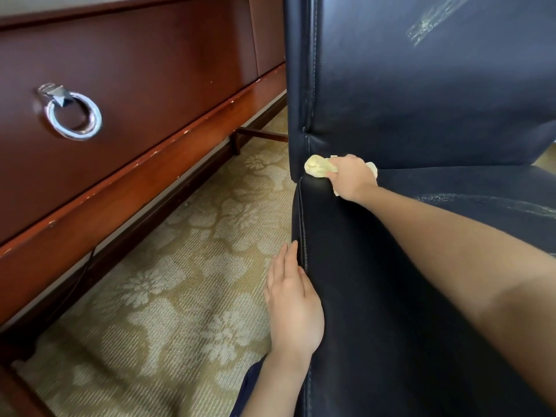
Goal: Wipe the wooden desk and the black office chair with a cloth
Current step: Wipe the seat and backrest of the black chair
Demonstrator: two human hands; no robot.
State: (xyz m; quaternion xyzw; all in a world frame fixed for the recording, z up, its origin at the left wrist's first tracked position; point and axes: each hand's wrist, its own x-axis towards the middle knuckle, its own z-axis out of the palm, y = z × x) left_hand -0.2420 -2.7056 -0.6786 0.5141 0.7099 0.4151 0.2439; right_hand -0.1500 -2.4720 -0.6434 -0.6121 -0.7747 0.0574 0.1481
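The black leather office chair (421, 85) fills the right half of the view, backrest upright and seat below. My right hand (352, 177) grips a bunched pale yellow cloth (316, 167) and presses it on the seat's back left corner, where seat meets backrest. My left hand (293, 299) lies flat with straight fingers against the seat's left side edge. The wooden desk (135, 94) stands to the left, seen from low down, its drawer front facing me.
A silver ring pull (73, 114) hangs on the drawer front. Patterned beige carpet (180, 296) covers the floor between desk and chair. Worn, cracked patches mark the chair's backrest (433, 22) and seat (496, 203). A desk crossbar (261, 133) runs low behind the chair.
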